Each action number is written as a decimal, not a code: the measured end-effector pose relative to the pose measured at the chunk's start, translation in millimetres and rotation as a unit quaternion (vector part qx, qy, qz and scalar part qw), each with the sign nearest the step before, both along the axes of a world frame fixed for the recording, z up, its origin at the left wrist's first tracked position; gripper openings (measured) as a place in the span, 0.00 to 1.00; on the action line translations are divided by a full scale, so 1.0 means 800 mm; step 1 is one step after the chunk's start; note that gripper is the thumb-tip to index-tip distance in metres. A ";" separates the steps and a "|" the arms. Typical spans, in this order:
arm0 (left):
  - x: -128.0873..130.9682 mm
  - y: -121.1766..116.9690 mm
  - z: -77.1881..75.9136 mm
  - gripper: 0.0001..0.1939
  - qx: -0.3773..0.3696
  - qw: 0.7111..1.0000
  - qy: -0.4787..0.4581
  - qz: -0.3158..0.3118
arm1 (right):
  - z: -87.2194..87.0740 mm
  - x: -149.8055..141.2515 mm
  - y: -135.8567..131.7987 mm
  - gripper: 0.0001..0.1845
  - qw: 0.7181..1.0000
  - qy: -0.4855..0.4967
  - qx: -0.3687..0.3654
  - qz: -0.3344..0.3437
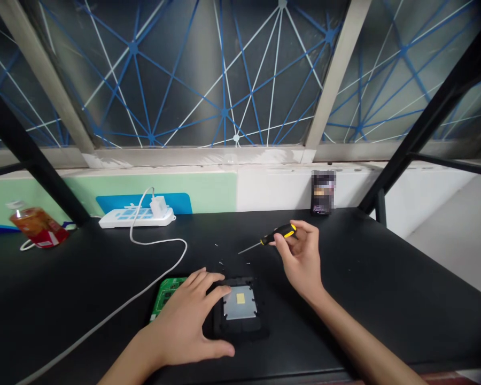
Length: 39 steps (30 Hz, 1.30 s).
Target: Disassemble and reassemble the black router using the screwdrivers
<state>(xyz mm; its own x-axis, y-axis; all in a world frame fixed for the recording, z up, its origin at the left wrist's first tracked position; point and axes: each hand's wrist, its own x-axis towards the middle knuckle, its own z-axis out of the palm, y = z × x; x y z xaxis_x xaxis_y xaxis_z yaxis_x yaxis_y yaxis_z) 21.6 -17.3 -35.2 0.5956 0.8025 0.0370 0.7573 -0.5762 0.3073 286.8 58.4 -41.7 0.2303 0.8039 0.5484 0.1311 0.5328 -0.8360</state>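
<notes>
My right hand (302, 262) grips a black and yellow screwdriver (278, 234) by its handle, the thin shaft pointing left and slightly down above the table. My left hand (192, 315) is spread, its fingers reaching over the left edge of a black square casing (244, 326). Inside that casing lies a silver metal plate (230, 310) with a small yellow square (240, 298) in its middle. A green circuit board (166, 294) is partly hidden beneath or behind my left hand. Several tiny screws (220, 262) lie scattered beyond the casing.
At the back left, a white power strip (136, 216) holds a charger plug (158, 206), whose white cable (116, 307) runs across the black table (385, 299). A bottle (40, 227) leans at far left. A small dark packet (323, 192) stands against the back wall.
</notes>
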 end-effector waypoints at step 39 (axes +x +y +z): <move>0.001 -0.002 -0.004 0.38 0.037 0.999 -0.024 -0.017 | 0.009 0.013 -0.005 0.21 0.992 0.005 -0.119 0.039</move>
<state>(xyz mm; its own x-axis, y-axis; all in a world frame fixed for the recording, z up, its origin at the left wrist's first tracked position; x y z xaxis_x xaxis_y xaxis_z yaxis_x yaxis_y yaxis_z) 22.3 -18.5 -38.3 0.6178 0.7764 0.1242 0.7228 -0.6230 0.2990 297.1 54.6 -34.2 0.1662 0.9262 0.3385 0.0872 0.3281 -0.9406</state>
